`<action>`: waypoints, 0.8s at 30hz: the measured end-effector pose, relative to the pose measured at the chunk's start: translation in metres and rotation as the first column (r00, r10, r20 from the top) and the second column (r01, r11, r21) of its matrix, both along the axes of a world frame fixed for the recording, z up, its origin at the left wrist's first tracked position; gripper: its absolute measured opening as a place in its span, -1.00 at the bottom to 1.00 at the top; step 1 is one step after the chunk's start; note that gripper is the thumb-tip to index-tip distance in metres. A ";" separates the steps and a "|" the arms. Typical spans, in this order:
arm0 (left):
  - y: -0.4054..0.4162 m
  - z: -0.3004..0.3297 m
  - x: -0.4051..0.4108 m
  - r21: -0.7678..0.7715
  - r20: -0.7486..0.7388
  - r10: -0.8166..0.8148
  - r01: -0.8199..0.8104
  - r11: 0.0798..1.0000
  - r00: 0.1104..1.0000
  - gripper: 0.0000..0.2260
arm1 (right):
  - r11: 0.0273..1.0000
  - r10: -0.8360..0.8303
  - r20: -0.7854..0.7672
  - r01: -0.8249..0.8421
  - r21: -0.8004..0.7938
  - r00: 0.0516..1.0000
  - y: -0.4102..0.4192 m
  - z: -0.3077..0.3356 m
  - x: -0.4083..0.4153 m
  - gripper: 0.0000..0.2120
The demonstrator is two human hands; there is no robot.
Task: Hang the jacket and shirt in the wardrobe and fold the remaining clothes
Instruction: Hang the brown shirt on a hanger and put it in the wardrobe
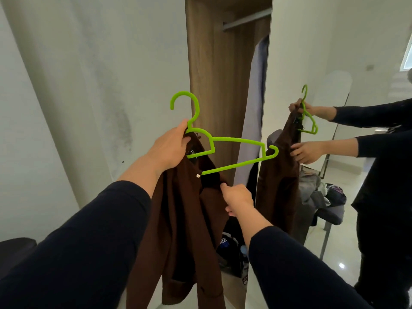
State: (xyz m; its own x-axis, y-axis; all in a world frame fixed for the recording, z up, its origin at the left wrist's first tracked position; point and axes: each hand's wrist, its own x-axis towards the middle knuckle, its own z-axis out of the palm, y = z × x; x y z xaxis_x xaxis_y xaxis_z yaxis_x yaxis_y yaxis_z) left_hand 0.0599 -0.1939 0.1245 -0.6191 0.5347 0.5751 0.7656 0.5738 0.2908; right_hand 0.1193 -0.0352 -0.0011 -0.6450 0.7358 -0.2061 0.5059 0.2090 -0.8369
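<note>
Your right hand (237, 196) is nearest, fingers curled and pinching the front edge of the brown jacket (189, 219), likely to pull that side open so the free arm of the hanger can slip under the shoulder. Your left hand (171, 149) is higher and further out, closed on the collar and the neck of the green hanger (223, 150) together, which keeps both at one height while the cloth hangs straight down. Only the hanger's left end sits inside the jacket; its right arm juts bare toward the wardrobe, so the jacket isn't seated yet, I'd judge. Beyond, the wardrobe (214, 85) stands open with its rail (247, 22) high up and a pale shirt (254, 103) already hanging. The mirror door (334, 63) on the right reflects a heap of clothes (321, 195) waiting to be folded.
</note>
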 end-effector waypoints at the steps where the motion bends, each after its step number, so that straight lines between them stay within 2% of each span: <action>1: -0.003 -0.001 0.000 0.015 0.009 0.005 -0.005 1.000 1.000 -0.88 | 0.998 0.010 -0.024 -0.012 -0.059 1.000 0.001 0.001 -0.001 -0.45; 4: -0.006 -0.003 0.001 0.039 0.020 -0.011 0.010 0.999 1.000 -0.84 | 0.975 0.118 -0.082 -0.131 -0.178 0.990 -0.008 0.006 -0.005 -0.28; 6: -0.001 -0.003 0.004 0.052 0.021 -0.047 0.046 0.998 0.999 -0.83 | 0.974 0.165 -0.046 -0.170 -0.151 0.985 -0.012 0.008 -0.012 -0.24; 9: 0.006 -0.005 0.004 0.062 0.015 -0.080 0.079 0.995 0.997 -0.87 | 0.993 0.108 -0.050 -0.110 -0.049 0.993 -0.001 0.012 -0.024 -0.53; 10: 0.005 -0.006 0.003 0.061 0.018 -0.075 0.074 0.995 0.997 -0.87 | 0.995 0.047 -0.093 -0.055 -0.085 0.995 0.006 0.013 -0.025 -0.62; 11: 0.002 -0.007 -0.001 0.058 0.024 -0.059 0.057 0.997 0.998 -0.85 | 0.980 -0.014 -0.162 -0.019 -0.200 0.987 0.012 0.015 -0.026 -0.68; 13: -0.008 -0.012 -0.010 0.051 0.039 0.002 -0.004 0.999 0.999 -0.80 | 0.870 -0.117 -0.328 -0.062 -0.488 0.938 0.021 0.016 -0.020 -0.71; 16: -0.026 -0.023 -0.021 0.013 0.073 0.140 -0.141 0.990 0.988 -0.71 | 0.722 -0.146 -0.394 -0.174 -0.669 0.908 0.029 0.019 -0.001 -0.81; 18: -0.038 -0.029 -0.026 -0.005 0.068 0.208 -0.208 0.978 0.976 -0.70 | 0.625 -0.086 -0.403 -0.266 -0.734 0.911 0.032 0.026 0.011 -0.90; 21: -0.050 -0.030 -0.031 0.027 0.031 0.235 -0.236 0.971 0.971 -0.72 | 0.560 0.015 -0.443 -0.374 -0.739 0.897 0.032 0.044 0.016 -0.71; 24: -0.055 -0.025 -0.032 0.063 0.001 0.273 -0.273 0.960 0.962 -0.73 | 0.502 -0.019 -0.502 -0.426 -0.752 0.864 0.024 0.065 0.012 -0.67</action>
State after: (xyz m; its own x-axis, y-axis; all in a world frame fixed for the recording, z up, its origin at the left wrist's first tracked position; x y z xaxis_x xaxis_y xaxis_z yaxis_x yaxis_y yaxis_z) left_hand 0.0276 -0.2490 0.1000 -0.7322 0.3089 0.6070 0.5846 0.7423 0.3274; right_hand 0.1318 -0.0108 0.0640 -0.9262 0.2032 -0.3175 0.1254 -0.6281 -0.7680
